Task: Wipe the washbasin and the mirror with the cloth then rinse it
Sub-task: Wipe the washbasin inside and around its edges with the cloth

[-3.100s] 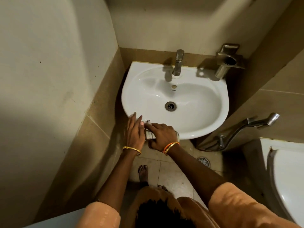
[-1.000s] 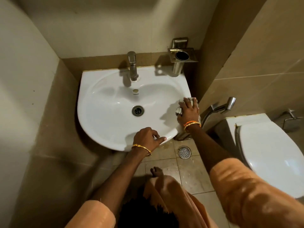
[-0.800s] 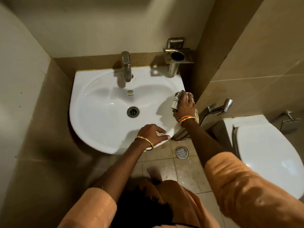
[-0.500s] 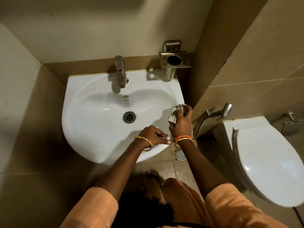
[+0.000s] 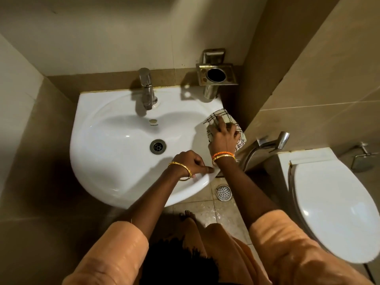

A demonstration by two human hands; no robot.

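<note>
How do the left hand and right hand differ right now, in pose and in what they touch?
The right hand presses the checked cloth onto the right rim of the washbasin; the left hand holds nothing. The right hand's fingers are spread over the cloth; the left hand's are curled, with one tip resting on the front rim. The left hand sits nearer the person than the right hand. Shared: both rest at the washbasin's rim.

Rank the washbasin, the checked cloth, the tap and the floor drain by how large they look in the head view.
1. washbasin
2. cloth, though the right hand covers part of it
3. tap
4. floor drain, clearly the smallest
</note>
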